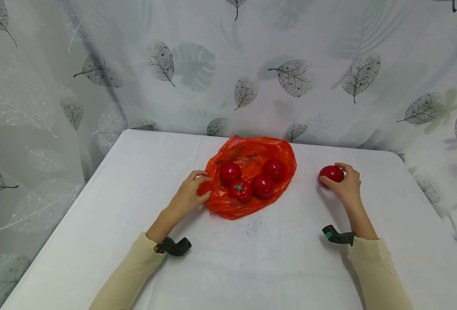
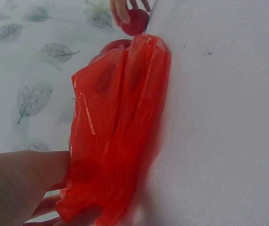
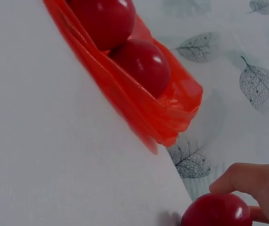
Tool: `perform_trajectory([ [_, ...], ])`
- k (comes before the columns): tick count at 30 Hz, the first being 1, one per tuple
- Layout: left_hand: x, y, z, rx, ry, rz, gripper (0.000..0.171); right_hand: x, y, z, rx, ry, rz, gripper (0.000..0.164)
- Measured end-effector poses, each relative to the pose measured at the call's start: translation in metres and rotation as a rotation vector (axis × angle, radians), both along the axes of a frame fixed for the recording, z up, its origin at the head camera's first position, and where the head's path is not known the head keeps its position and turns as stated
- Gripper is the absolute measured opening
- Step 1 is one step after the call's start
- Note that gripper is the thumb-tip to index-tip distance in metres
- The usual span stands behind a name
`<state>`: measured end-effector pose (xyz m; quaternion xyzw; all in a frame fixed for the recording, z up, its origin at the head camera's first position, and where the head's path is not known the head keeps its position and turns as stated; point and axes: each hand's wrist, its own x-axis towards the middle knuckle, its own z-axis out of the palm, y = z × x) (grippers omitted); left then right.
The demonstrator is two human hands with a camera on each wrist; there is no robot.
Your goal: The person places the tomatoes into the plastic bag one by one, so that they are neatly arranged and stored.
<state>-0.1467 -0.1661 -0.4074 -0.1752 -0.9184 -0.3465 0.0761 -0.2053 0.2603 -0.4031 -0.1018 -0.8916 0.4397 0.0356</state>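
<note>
An orange-red plastic bag point(image 1: 228, 209) lies spread on the table with its mouth facing up. Inside it sit several red tomatoes point(image 1: 263, 186), one showing its green calyx point(image 1: 239, 187). At the bag's left edge, my left hand point(image 1: 187, 196) holds the crumpled plastic between thumb and fingers; the left wrist view shows the film point(image 2: 96, 165) bunched there. Off to the right of the bag, my right hand point(image 1: 346, 185) grips a separate tomato point(image 1: 331, 173) at or just above the table. In the right wrist view, thumb and fingers lie around that tomato point(image 3: 217, 210).
A white cloth covers the table point(image 1: 271, 267). Behind it and at the sides hangs a pale curtain point(image 1: 251, 56) with a leaf print. Black wrist devices point(image 1: 176, 246) are worn below both hands. Dark specks mark the cloth in front of the bag.
</note>
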Motion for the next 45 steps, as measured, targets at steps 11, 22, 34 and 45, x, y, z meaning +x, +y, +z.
perform_trajectory([
  [11,0.0,0.0,0.001,-0.004,-0.01,0.007,0.032,-0.001,0.004,-0.009,-0.01,0.037,-0.028,0.067],
  [22,-0.002,-0.001,0.001,0.001,-0.009,0.008,0.031,-0.002,0.004,-0.01,-0.035,0.02,-0.114,0.067],
  [34,-0.002,-0.001,0.002,-0.008,-0.031,0.009,0.032,0.0,-0.003,-0.002,-0.1,-0.005,-0.157,0.067],
  [45,-0.002,0.0,0.002,-0.005,-0.036,0.012,0.032,0.002,-0.026,0.007,-0.103,0.039,-0.11,0.069],
])
